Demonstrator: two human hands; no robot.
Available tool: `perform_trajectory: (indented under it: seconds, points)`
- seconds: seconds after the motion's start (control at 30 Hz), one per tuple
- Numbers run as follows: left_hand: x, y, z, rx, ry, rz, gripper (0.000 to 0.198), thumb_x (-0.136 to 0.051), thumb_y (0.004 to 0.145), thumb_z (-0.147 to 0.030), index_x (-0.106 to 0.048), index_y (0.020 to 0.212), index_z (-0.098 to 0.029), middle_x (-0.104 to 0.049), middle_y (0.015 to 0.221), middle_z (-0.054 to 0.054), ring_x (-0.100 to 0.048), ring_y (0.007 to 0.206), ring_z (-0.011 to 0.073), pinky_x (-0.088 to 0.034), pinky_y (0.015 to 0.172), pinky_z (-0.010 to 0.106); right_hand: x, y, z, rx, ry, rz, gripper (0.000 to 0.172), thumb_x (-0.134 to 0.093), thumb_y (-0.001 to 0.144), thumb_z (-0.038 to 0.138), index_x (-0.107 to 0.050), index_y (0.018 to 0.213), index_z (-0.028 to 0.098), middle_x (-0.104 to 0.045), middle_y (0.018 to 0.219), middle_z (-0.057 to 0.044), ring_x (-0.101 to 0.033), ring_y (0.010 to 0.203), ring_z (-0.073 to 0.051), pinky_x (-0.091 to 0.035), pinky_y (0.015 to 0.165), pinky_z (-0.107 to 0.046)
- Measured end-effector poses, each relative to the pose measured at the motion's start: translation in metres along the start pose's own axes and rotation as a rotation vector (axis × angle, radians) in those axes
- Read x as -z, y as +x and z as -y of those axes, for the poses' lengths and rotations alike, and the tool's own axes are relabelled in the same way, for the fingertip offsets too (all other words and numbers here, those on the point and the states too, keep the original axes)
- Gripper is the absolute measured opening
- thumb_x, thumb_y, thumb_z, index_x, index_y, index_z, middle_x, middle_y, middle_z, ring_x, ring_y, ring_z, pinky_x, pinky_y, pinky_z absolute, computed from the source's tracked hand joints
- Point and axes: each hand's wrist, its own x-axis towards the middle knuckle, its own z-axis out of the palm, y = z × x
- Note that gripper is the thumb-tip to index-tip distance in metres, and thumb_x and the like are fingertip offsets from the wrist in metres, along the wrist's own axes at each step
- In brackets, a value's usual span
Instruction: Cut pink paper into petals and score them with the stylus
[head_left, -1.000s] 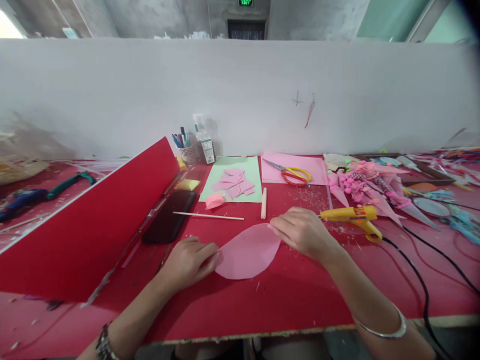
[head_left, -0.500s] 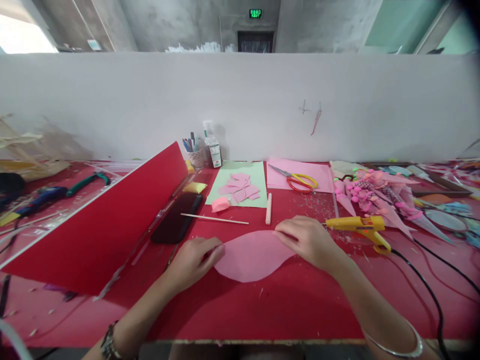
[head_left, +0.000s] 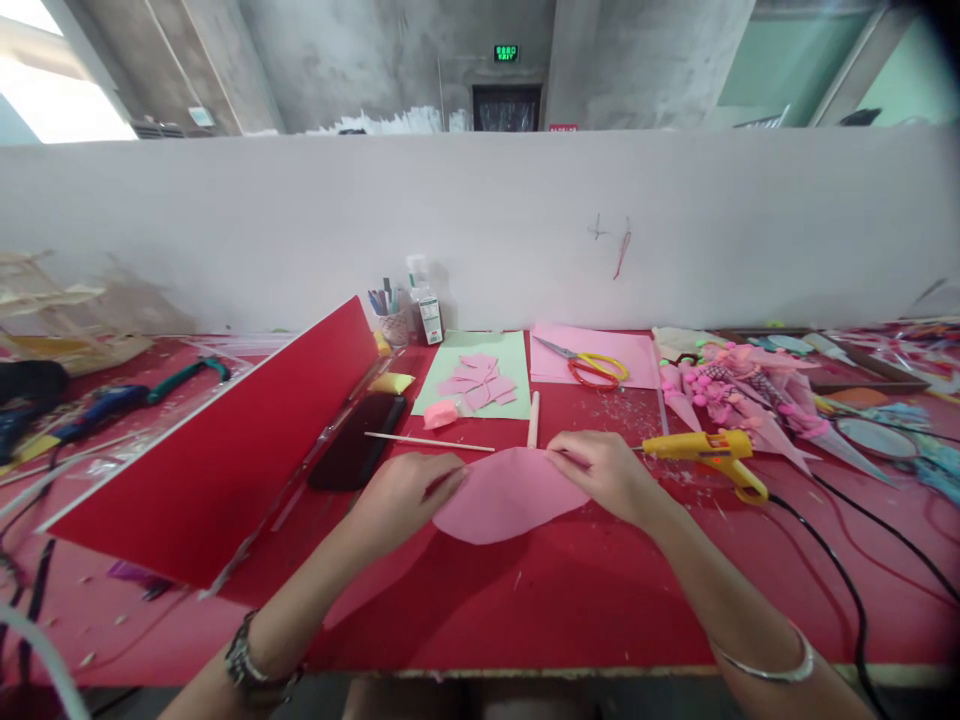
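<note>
A rounded piece of pink paper [head_left: 510, 500] is held between my two hands, a little above the red tabletop. My left hand [head_left: 412, 495] pinches its left end between thumb and fingers. At the upper right edge, my right hand [head_left: 600, 470] pinches the same sheet. Just beyond the paper lie a thin wooden stick [head_left: 431, 441] and a short pale rod [head_left: 533, 420]. To the right of my right hand rests a yellow hot glue gun [head_left: 701, 450] with a black cord.
Behind are scissors [head_left: 585, 362] on pink sheets, pink paper pieces [head_left: 480, 382] on a green sheet, and a pink lump [head_left: 441, 414]. A phone [head_left: 358, 440] lies beside a slanted red board [head_left: 225, 450]. Pink cone-shaped crafts [head_left: 750, 390] are piled right; a white partition [head_left: 480, 200] stands behind.
My left hand has moved slightly up and right, closer to the right hand. The paper has risen a little and its upper edge now bows up. The camera view has tilted slightly upward.
</note>
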Motion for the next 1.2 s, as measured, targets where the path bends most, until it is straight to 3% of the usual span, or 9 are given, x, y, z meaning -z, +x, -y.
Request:
perform_trajectory:
  seconds: [0.23,0.4,0.57,0.73,0.9,1.03,1.2]
  points:
    - [0.0,0.006,0.003,0.049,-0.171,0.027,0.023,-0.039,0.087,-0.028,-0.057,0.076,-0.017,-0.061,0.067,-0.003,-0.053,0.058,0.0094,-0.036,0.054,0.019,0.0,0.001,0.0,-0.011,-0.024,0.017,0.019,-0.044,0.086,0.025,-0.058,0.075,0.018,-0.063,0.069,-0.001,-0.057,0.065,-0.013,-0.037,0.061,-0.022]
    - [-0.002,0.008,-0.004,-0.012,0.031,-0.055,0.02,-0.043,0.086,-0.033,-0.057,0.095,-0.021,-0.067,0.086,0.0,-0.06,0.073,0.0141,-0.039,0.06,0.022,-0.002,0.001,0.005,0.021,0.035,0.013,0.019,-0.044,0.087,0.025,-0.058,0.075,0.018,-0.063,0.07,-0.001,-0.056,0.064,-0.012,-0.037,0.061,-0.022]
    - [-0.005,0.016,-0.021,-0.127,0.267,-0.096,0.026,-0.039,0.088,-0.028,-0.058,0.075,-0.018,-0.061,0.061,0.0,-0.055,0.055,0.0136,-0.032,0.05,0.023,-0.003,0.003,0.008,0.079,-0.008,-0.023,0.02,-0.041,0.087,0.024,-0.057,0.076,0.018,-0.062,0.069,-0.001,-0.054,0.063,-0.012,-0.037,0.06,-0.022]
    - [-0.011,0.02,-0.031,-0.165,0.29,-0.143,0.034,-0.033,0.09,-0.031,-0.055,0.068,-0.016,-0.051,0.047,0.0,-0.046,0.043,0.0123,-0.021,0.043,0.024,-0.008,0.006,0.024,0.306,-0.327,-0.115,0.018,-0.043,0.081,0.014,-0.057,0.072,0.018,-0.061,0.069,-0.003,-0.052,0.069,-0.014,-0.032,0.085,-0.034]
    - [-0.011,0.013,-0.042,-0.193,0.25,-0.164,0.038,-0.031,0.091,-0.031,-0.052,0.063,-0.017,-0.049,0.045,-0.002,-0.042,0.041,0.0106,-0.02,0.042,0.024,-0.01,0.006,0.04,0.335,-0.296,-0.147,0.018,-0.042,0.072,0.008,-0.051,0.061,0.018,-0.052,0.052,0.003,-0.043,0.052,-0.01,-0.034,0.078,-0.029]
    - [-0.002,0.005,-0.039,-0.195,0.213,-0.143,0.03,-0.036,0.089,-0.03,-0.055,0.069,-0.018,-0.055,0.049,-0.004,-0.047,0.044,0.0105,-0.024,0.044,0.023,0.001,-0.002,0.026,0.334,-0.276,-0.12,0.017,-0.042,0.071,0.008,-0.052,0.061,0.018,-0.054,0.053,0.003,-0.044,0.053,-0.01,-0.034,0.073,-0.027]
    - [0.011,-0.003,-0.029,-0.128,0.119,-0.083,0.025,-0.038,0.088,-0.028,-0.058,0.076,-0.019,-0.06,0.059,-0.003,-0.053,0.051,0.0104,-0.028,0.047,0.021,0.022,-0.021,0.002,0.16,-0.276,-0.183,0.017,-0.042,0.074,0.008,-0.052,0.063,0.018,-0.057,0.058,0.0,-0.048,0.057,-0.012,-0.036,0.07,-0.028]
